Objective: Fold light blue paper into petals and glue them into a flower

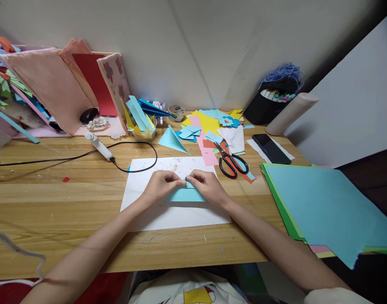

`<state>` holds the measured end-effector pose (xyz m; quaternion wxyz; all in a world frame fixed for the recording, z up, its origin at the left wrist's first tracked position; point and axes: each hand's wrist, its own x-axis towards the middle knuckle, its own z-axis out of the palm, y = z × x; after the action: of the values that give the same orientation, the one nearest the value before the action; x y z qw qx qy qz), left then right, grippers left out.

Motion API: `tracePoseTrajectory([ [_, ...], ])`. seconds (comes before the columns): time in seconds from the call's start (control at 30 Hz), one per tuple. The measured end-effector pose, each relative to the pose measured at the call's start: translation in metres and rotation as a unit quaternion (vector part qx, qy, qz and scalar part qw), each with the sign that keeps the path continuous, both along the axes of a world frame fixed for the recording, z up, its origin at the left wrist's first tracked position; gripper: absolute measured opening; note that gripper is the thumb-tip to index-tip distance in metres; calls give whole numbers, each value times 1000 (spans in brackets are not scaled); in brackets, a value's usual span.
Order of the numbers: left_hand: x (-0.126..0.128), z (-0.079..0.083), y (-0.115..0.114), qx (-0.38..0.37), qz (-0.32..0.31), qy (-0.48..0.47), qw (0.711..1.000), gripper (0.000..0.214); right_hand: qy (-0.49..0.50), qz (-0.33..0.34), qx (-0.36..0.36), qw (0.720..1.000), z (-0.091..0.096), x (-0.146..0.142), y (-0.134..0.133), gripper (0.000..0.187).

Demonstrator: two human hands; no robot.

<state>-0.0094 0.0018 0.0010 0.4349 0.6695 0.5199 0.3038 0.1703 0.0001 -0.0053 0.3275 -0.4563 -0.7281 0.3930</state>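
Both hands meet over a piece of light blue paper [185, 195] in the middle of the desk, which has a folded strip along its far edge. My left hand [164, 184] pinches that strip between thumb and fingers. Close beside it, my right hand [209, 185] pinches the same strip, thumb toward the left thumb. Beneath lies a white sheet [142, 215] with small coloured marks near its far side. Black-handled scissors [229, 160] rest beyond the right hand on paper scraps. A blue folded paper cone [172, 139] lies beyond the left hand.
A white device [100, 147] with a black cable lies at the left. Behind stand a pink box [50, 84], a cup of folded paper [144, 133] and a tape roll [177, 112]. At the right are a phone [271, 148], a pen holder [259, 105] and stacked coloured sheets [326, 198].
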Motion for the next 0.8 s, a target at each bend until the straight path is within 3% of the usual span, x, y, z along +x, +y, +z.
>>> tracePoseTrajectory([
  [0.23,3,1,-3,15,6,15,1000,25,2,-14,-20,1000,-3,-2,-2,27],
  [0.5,5,2,-2,-72,4,-66,995,33,13,14,-38,999,1,-2,-2,33],
  [0.63,3,0,1,-95,8,-95,991,36,17,47,-52,997,3,2,0,24],
  [0.8,3,0,1,-99,-3,-98,990,37,22,37,-62,997,2,4,2,20],
])
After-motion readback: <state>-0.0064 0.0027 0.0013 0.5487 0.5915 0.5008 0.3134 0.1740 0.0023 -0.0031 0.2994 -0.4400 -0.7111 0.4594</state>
